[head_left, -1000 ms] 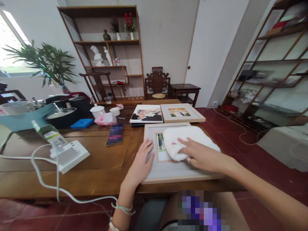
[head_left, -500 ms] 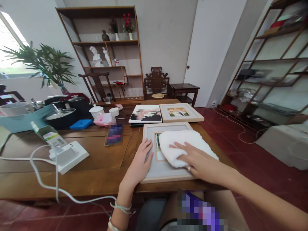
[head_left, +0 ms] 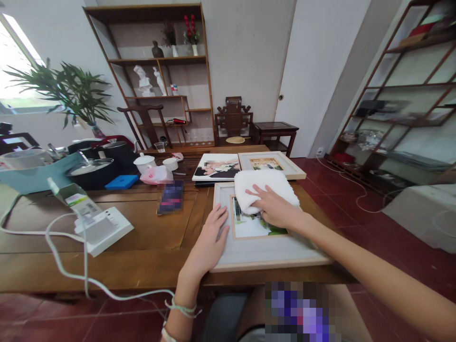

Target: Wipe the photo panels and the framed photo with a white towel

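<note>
A pale wooden picture frame [head_left: 256, 251] lies flat at the table's front edge, with a photo [head_left: 249, 228] in its middle. My left hand [head_left: 210, 237] rests on the frame's left side, fingers stretched out and lying flat. Under my right hand [head_left: 276, 206] is a folded white fluffy cloth [head_left: 261, 183], pressed onto the far part of the frame. The right fingers are spread on top of the cloth; the thumb is hidden. The cloth covers the upper part of the photo and the frame's far edge.
Behind lie a photo album [head_left: 217, 168] and a second framed picture [head_left: 299, 173]. To the left are a phone [head_left: 171, 197], an opened white box [head_left: 110, 230], a white cable [head_left: 103, 287], a blue box [head_left: 122, 182] and a dark pot [head_left: 90, 173].
My right hand has slid the cloth away from me, toward the frame's far edge, uncovering the lower part of the photo. My left hand stays on the frame.
</note>
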{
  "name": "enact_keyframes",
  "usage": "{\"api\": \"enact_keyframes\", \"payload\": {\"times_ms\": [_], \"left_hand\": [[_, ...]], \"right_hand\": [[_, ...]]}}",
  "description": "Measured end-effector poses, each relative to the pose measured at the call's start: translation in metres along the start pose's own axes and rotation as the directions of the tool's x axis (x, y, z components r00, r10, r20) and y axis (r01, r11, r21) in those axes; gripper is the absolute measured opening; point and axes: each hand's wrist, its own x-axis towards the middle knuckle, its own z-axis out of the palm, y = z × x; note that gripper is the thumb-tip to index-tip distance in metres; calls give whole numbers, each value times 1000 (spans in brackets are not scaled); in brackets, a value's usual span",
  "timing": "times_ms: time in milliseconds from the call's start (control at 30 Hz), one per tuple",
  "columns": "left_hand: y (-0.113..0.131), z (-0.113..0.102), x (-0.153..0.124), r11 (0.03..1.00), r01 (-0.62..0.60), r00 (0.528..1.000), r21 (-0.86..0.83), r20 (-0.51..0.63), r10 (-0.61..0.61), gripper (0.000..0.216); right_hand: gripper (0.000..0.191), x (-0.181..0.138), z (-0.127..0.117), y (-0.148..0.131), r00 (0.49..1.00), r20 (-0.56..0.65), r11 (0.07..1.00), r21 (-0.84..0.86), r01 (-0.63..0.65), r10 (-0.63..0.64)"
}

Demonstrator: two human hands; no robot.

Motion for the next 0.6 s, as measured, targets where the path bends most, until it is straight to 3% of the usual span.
{"api": "enact_keyframes", "payload": {"times_ms": [167, 333, 467, 600], "left_hand": [[0, 1, 0, 1000, 9, 1000, -18, -3, -9, 41], [1, 0, -1, 1000, 17, 1000, -13, 7, -17, 41], [0, 1, 0, 1000, 14, 1000, -15, -1, -14, 41], [-2, 2, 0, 1000, -1, 1000, -16, -1, 1, 41]], "right_hand": [[48, -29, -21, -24, 989, 111, 992, 90, 84, -94], [44, -68, -43, -49, 969, 214, 976, 203, 77, -121], [36, -91, -50, -64, 968, 207, 957, 278, 83, -144], [45, -92, -43, -67, 977, 166, 953, 292, 83, -136]]}}
